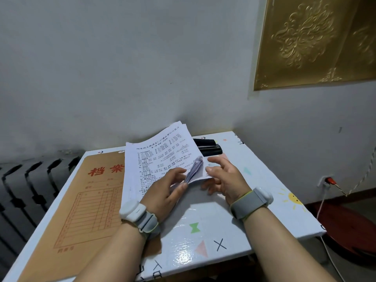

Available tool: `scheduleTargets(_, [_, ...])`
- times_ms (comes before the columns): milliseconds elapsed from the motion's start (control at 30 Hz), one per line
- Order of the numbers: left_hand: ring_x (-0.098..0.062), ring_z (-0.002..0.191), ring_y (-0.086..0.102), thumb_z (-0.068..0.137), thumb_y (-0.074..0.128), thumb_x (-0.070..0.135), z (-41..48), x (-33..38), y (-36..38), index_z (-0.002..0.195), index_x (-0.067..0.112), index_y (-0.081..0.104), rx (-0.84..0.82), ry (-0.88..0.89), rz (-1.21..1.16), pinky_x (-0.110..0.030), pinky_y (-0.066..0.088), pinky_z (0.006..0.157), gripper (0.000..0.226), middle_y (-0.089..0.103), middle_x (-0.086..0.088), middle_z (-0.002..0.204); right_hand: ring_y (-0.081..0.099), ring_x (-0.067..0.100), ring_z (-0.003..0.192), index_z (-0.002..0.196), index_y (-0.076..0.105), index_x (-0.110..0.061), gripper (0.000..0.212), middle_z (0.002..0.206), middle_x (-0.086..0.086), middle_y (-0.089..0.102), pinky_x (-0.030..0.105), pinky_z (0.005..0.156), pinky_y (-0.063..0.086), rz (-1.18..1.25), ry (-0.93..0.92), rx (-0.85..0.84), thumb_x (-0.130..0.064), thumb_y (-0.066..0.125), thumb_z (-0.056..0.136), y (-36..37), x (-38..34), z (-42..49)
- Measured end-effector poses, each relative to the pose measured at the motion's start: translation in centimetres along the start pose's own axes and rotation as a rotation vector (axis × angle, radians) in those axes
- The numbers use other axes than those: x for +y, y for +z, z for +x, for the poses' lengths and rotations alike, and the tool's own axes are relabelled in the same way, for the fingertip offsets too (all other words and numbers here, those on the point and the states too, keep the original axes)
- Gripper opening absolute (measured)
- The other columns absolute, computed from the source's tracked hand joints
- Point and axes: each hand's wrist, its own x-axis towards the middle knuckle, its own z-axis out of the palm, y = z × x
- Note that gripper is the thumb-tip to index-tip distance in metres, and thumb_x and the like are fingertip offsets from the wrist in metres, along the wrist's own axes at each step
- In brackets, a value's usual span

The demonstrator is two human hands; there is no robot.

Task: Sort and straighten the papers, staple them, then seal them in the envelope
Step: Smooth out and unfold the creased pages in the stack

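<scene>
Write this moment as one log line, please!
step: straightening | left hand: pinches papers near edge, sheets fanned | right hand: holds same corner | envelope: flat on table beside papers | stapler: behind papers, untouched

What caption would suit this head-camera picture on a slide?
Left hand and right hand hold a corner of the printed papers over the table, brown envelope beside, black stapler behind.

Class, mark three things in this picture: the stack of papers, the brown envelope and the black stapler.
stack of papers [154, 155]: head view, on the printed top sheet.
brown envelope [89, 202]: head view, on its printed front face.
black stapler [209, 148]: head view, on its top arm.
</scene>
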Motion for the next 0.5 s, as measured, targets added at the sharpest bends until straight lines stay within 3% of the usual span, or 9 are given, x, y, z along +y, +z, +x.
scheduleTargets(100, [0.006, 0.104, 0.055, 0.080, 0.051, 0.051, 0.0, -0.1, 0.1, 0.121, 0.035, 0.045, -0.011, -0.011, -0.024, -0.005, 0.037, 0.085, 0.045, 0.057, 0.027, 0.108, 0.054, 0.021, 0.046, 0.110, 0.055, -0.011, 0.034, 0.067, 0.007, 0.054, 0.025, 0.039, 0.045, -0.049, -0.045, 0.019, 0.011, 0.048, 0.086, -0.4, 0.2, 0.2])
scheduleTargets(200, [0.001, 0.111, 0.053, 0.082, 0.050, 0.045, 0.0, -0.1, 0.0, 0.125, 0.040, 0.038, 0.003, -0.001, -0.048, -0.019, 0.042, 0.092, 0.045, 0.058, 0.018, 0.117, 0.050, 0.015, 0.043, 0.115, 0.054, -0.006, 0.041, 0.057, 0.005, 0.053, 0.025, 0.038, 0.047, -0.029, -0.082, 0.004, 0.018, 0.047, 0.083, -0.7, 0.5, 0.3])
scheduleTargets(267, [0.010, 0.117, 0.045, 0.087, 0.046, 0.032, -0.1, 0.3, 0.1, 0.129, 0.048, 0.029, 0.033, 0.053, -0.068, -0.013, 0.037, 0.096, 0.048, 0.051, 0.019, 0.125, 0.049, 0.012, 0.040, 0.117, 0.055, -0.006, 0.042, 0.049, 0.001, 0.050, 0.024, 0.038, 0.048, 0.014, -0.080, 0.002, 0.016, 0.053, 0.082, -0.9, 0.3, 0.2])
scheduleTargets(367, [0.025, 0.121, 0.024, 0.090, 0.047, 0.021, -0.3, 0.8, 0.3, 0.131, 0.054, 0.022, 0.065, 0.185, 0.005, 0.002, 0.020, 0.097, 0.059, 0.028, 0.034, 0.133, 0.047, 0.013, 0.037, 0.116, 0.058, -0.010, 0.043, 0.044, -0.001, 0.044, 0.024, 0.036, 0.047, 0.015, -0.069, -0.002, 0.012, 0.062, 0.079, -0.7, 0.1, -0.1])
scheduleTargets(500, [0.020, 0.122, 0.022, 0.082, 0.054, 0.051, -0.2, 1.1, 0.5, 0.134, 0.054, 0.016, -0.011, 0.241, 0.092, 0.002, 0.017, 0.097, 0.065, 0.025, 0.031, 0.134, 0.038, 0.017, 0.035, 0.109, 0.064, -0.017, 0.044, 0.048, -0.001, 0.029, 0.021, 0.032, 0.038, -0.111, -0.098, 0.019, 0.000, 0.076, 0.071, 0.0, 0.2, -0.4])
